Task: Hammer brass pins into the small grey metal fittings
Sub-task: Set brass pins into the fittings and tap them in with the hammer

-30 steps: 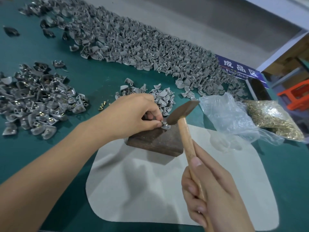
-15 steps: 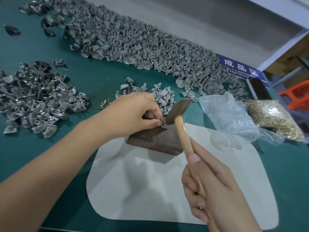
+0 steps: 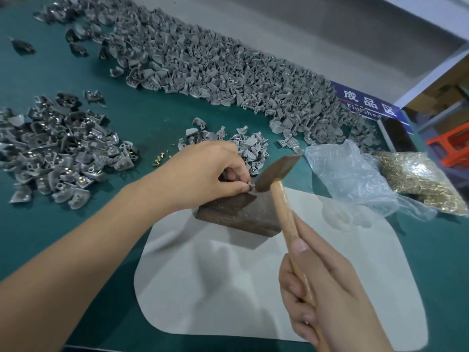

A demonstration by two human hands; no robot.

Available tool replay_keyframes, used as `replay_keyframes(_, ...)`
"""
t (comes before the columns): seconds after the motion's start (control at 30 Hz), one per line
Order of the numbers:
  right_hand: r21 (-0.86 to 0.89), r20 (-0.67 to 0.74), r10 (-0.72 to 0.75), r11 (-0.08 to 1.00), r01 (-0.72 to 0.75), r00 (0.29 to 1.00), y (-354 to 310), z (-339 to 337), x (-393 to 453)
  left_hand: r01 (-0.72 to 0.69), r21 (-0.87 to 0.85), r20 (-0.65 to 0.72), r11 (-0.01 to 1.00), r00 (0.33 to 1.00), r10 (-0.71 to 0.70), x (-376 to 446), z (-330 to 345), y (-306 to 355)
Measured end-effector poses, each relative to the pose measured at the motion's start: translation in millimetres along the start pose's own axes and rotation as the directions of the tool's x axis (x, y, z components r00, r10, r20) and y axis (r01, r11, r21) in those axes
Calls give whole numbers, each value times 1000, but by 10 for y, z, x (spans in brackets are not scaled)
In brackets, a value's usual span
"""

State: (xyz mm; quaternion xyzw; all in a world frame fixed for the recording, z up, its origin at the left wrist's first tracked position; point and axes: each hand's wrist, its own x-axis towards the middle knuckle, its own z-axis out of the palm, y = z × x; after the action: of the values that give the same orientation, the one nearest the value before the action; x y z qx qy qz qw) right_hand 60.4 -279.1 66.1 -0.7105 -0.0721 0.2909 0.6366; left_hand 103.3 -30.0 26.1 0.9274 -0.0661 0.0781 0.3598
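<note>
The left hand [image 3: 203,174] pinches 1 small fitting [image 3: 250,187] on the block [image 3: 241,212], fingertips right beside the hammer [image 3: 275,171] gripped by the right hand [image 3: 330,295], so a crooked hit could hurt them.

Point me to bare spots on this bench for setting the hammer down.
Bare: the pale mat between the wooden block and the right hand; green table between the left pile and the long back heap. Crowded: beside the plastic bags.
</note>
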Motion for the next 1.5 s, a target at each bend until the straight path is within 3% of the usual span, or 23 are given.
replay_keyframes(0.13,-4,-53,-102,995,102,993,5,-4,-27,3,-2,11,1000,1000,-3,0,-1,11)
replay_keyframes(0.27,-42,6,9,999,-8,1000,-19,-7,4,2,-14,4,1000,1000,-2,0,-10,13)
replay_keyframes(0.4,-31,-22,-68,997,67,997,-10,25,4,-8,-11,10,1000,1000,8,0,-7,6)
replay_keyframes(0.5,-30,5,-1,1000,1,1000,-27,34,34,-9,-13,6,1000,1000,9,3,-10,2)
replay_keyframes(0.63,-26,-45,-67,997,66,997,0,31,12,-19,0,12,1000,1000,19,3,-15,-3)
replay_keyframes(0.77,-64,6,11,998,-10,1000,-16,-20,-18,-20,5,8,1000,1000,19,3,-12,-1)
replay_keyframes(0.87,-77,-5,-56,995,56,998,-20,-26,-27,-20,9,11,1000,1000,20,5,-8,-2)
replay_keyframes(1.0,-117,39,-16,993,20,999,-32,-69,4,-14,5,8,1000,1000,14,1,-5,0)
replay_keyframes(1.13,-100,-35,-89,991,85,995,-20,-52,5,-17,4,7,1000,1000,17,4,-11,-1)
replay_keyframes(1.27,-133,24,-20,991,23,1000,-80,-76,27,-22,2,10,1000,1000,22,10,-9,2)
replay_keyframes(1.4,-95,-40,-136,987,132,990,-80,-23,-18,-27,14,5,1000,1000,27,8,-3,-1)
replay_keyframes(1.5,-135,26,-25,990,28,999,-73,-75,2,-25,12,4,1000,1000,25,10,-2,-3)
